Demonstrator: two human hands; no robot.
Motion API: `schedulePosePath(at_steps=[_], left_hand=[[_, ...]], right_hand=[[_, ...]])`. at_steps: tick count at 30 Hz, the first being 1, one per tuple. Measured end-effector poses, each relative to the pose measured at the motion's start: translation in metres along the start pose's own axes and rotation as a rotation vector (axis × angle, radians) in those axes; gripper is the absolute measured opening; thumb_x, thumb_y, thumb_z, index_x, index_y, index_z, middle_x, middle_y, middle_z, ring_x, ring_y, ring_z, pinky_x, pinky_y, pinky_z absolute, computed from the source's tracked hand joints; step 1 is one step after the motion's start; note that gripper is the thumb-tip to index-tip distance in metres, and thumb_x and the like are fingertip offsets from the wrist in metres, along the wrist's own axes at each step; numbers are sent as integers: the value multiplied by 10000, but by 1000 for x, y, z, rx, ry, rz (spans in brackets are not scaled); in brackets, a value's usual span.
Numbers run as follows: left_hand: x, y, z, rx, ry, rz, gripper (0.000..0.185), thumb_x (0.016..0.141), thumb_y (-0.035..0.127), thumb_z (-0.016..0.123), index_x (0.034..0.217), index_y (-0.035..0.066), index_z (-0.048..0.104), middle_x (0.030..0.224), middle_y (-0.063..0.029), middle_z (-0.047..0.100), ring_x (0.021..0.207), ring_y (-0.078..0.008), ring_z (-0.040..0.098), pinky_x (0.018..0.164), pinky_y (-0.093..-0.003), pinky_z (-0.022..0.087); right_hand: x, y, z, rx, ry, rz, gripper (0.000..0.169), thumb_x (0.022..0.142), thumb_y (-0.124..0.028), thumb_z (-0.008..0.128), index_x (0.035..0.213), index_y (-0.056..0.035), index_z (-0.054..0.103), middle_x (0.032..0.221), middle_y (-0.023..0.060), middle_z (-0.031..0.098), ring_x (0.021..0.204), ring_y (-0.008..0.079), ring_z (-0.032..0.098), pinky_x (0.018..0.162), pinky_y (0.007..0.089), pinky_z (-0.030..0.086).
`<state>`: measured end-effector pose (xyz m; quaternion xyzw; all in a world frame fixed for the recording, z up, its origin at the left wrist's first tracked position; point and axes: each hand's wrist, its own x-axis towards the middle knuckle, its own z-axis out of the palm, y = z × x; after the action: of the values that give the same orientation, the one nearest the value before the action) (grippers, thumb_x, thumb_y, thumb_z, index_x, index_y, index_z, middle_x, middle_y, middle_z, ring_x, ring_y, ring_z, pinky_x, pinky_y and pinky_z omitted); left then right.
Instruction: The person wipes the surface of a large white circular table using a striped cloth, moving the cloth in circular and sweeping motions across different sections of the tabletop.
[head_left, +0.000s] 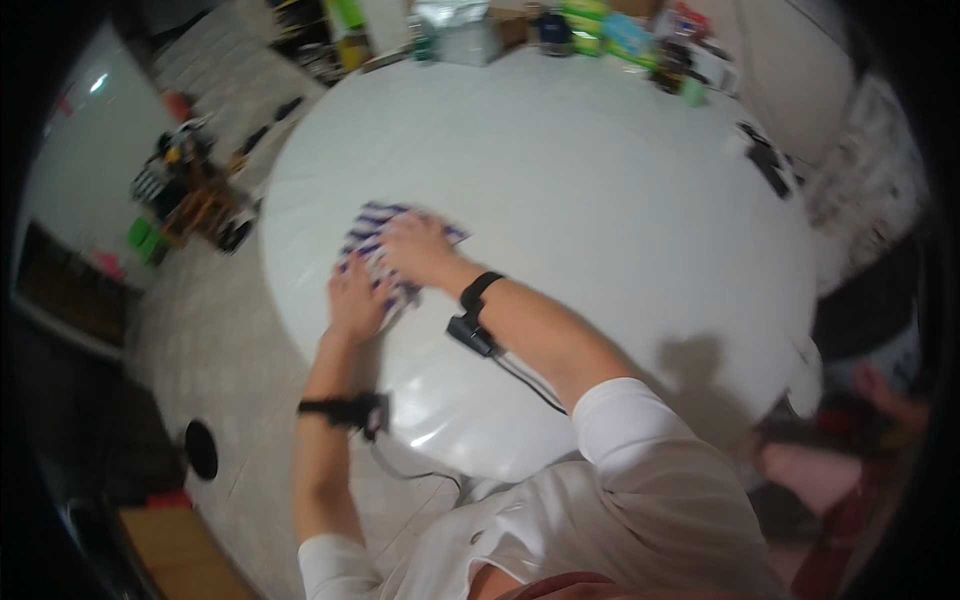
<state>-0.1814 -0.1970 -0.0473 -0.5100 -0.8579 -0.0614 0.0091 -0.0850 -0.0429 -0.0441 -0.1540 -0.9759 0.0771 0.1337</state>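
A cloth with white and dark purple stripes (369, 223) lies on the left part of a round table with a glossy white cover (585, 202). Across the cloth's upper right part rests my right hand (417, 249), palm down with fingers spread. My left hand (358, 301) presses on its lower left edge, fingers apart. The two hands are close together, and both hide much of the cloth. Motion blurs the hands and the fabric. Each wrist bears a black strap with a small device and a cable.
Along the far edge stand a silver bag (461, 34), a dark jar (555, 34) and green packs (585, 26). A dark object (766, 161) lies at the right rim. Another person's leg (810, 472) shows at lower right. A cluttered wooden stool (199, 210) stands left on the tiled floor.
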Motion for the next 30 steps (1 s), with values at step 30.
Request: schedulePosePath(at_steps=[30], left_hand=[[-63, -36, -9, 162, -38, -147, 752, 941, 593, 385, 1510, 118, 253, 1604, -68, 149, 1420, -502, 112, 1090, -653, 167]], right_hand=[[-15, -72, 6, 28, -75, -52, 521, 950, -463, 479, 1399, -199, 468, 1502, 102, 363, 1392, 385, 272, 1101, 588, 226]])
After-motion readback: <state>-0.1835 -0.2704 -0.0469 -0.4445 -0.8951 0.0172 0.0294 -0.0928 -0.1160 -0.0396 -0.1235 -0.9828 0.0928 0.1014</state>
